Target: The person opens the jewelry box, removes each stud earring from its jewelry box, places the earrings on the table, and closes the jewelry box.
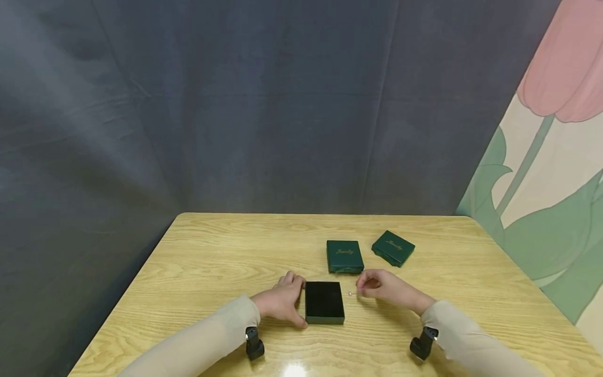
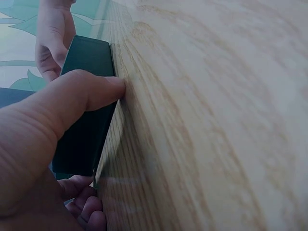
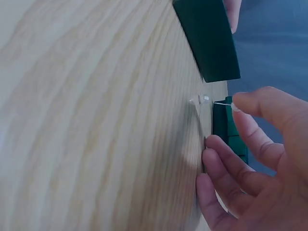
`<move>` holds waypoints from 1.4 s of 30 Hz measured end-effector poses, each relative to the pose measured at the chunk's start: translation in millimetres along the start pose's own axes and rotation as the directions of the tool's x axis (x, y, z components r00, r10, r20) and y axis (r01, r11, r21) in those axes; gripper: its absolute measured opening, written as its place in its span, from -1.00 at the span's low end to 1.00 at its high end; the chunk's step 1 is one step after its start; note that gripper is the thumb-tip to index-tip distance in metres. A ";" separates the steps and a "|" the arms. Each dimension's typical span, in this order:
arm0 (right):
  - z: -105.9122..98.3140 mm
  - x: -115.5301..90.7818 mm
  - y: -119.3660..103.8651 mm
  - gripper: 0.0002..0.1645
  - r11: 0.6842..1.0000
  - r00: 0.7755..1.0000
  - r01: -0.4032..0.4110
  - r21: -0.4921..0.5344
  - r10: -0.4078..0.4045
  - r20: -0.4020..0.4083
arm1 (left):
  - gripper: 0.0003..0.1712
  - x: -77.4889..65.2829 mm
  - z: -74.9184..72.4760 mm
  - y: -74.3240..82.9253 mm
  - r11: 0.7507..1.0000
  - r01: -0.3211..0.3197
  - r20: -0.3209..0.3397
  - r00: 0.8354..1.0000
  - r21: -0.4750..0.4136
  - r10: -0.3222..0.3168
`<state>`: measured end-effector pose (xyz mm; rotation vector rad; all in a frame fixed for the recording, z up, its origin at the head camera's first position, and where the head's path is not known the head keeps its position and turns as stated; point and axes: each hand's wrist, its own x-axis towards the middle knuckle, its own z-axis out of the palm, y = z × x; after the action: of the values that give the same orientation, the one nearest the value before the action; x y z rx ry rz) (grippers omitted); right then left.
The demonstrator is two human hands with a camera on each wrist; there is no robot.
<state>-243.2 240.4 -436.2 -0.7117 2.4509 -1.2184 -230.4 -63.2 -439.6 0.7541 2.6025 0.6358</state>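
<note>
A dark green jewelry box base [image 1: 325,301] with a black top surface lies flat in front of the person. My left hand [image 1: 281,299] grips its left side; in the left wrist view the thumb [image 2: 91,94] lies along the near wall and the other fingers reach round the far end. Just right of the box, my right hand [image 1: 385,289] pinches a small pearl earring [image 3: 235,107] between thumb and forefinger, its thin post pointing toward the box. A second small pearl piece [image 3: 204,98] rests on the table between the box and those fingertips.
Behind the box sits a closed green box lid [image 1: 345,256] with gold lettering. Another green lettered lid [image 1: 393,248] lies turned at an angle to its right. The wooden table [image 1: 226,246] ends at a dark curtain [image 1: 282,131]; a tulip-patterned cloth [image 1: 556,183] hangs at right.
</note>
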 end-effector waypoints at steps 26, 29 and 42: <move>9.4 10.3 -0.1 -0.96 0.991 1.000 0.023 -0.135 -0.024 -0.001 | -0.07 0.7 0.0 0.5 1.000 0.002 -0.007 1.000 0.022 -0.002; 10.1 10.3 -0.7 -0.95 0.990 1.000 0.027 -0.138 -0.028 -0.002 | -0.06 0.9 0.1 0.9 1.000 0.002 -0.009 1.000 0.022 -0.002; 13.1 10.6 1.7 -0.90 0.966 0.998 0.060 -0.250 -0.064 -0.011 | -0.07 0.8 0.1 0.7 1.000 0.003 -0.005 1.000 0.012 -0.003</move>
<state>-246.3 226.8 -445.9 -0.8529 2.6453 -0.9490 -230.7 -62.2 -439.5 0.7536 2.6137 0.6228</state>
